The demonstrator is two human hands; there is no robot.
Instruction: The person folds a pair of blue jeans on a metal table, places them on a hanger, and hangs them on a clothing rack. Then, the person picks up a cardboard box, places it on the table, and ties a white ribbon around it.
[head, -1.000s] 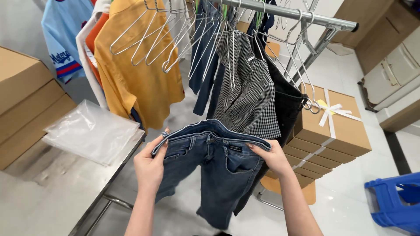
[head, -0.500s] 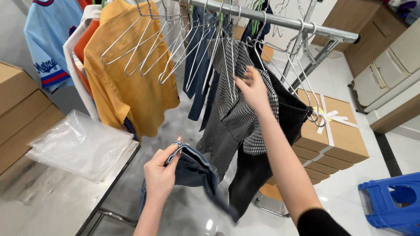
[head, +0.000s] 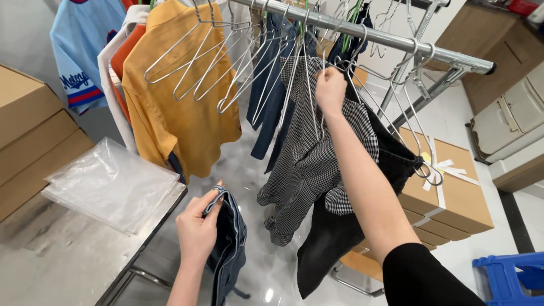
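Currently, the folded pair of dark blue denim jeans (head: 229, 243) is off the rail and hangs from the left hand (head: 196, 229), low in the view, just beside the corner of the steel-topped table (head: 68, 258). The left fingers are pressed together around the gathered waistband, thumb on the near side, pinching the fabric. The right hand (head: 330, 90) is raised to the round metal clothes rail (head: 368, 35), fingers closed on the wire of a thin silver wire hanger (head: 317, 73) at the shoulder of the black-and-white checked shirt (head: 311, 164); whether that hanger is the shirt's own or an empty one cannot be told. Judged from this position, the jeans are gathered and ready, but are not yet on any hanger or on the rail. Empty wire hangers (head: 215, 62) hang near the mustard-yellow shirt (head: 175, 96). A clear plastic bag (head: 110, 184) lies on the table.
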